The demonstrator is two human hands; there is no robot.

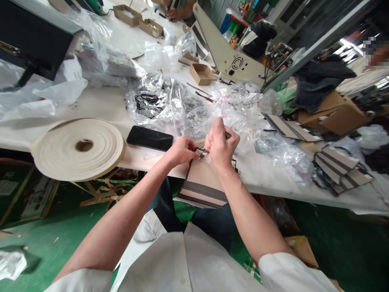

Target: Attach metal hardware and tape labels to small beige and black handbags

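Note:
A beige panel with dark stripes [204, 182] lies partly on the table's front edge and hangs over my lap. At its upper left corner my left hand [182, 151] is closed in a pinch, with a small shiny metal piece [199, 155] at the fingertips. My right hand [222, 142] is a fist just above the panel's upper edge. It grips a thin tool whose dark end [227, 135] sticks out of the fist; its kind is hidden. The two hands are close together, with a pale bundle partly visible between them.
A phone [149, 138] and a large roll of beige tape [79, 148] lie left. Crumpled clear plastic [164, 99] covers the table behind. More striped panels [340, 166] are at right. Behind stand a small box [202, 74] and a beige machine [234, 56]. Another person's hand [174, 14] is across the table.

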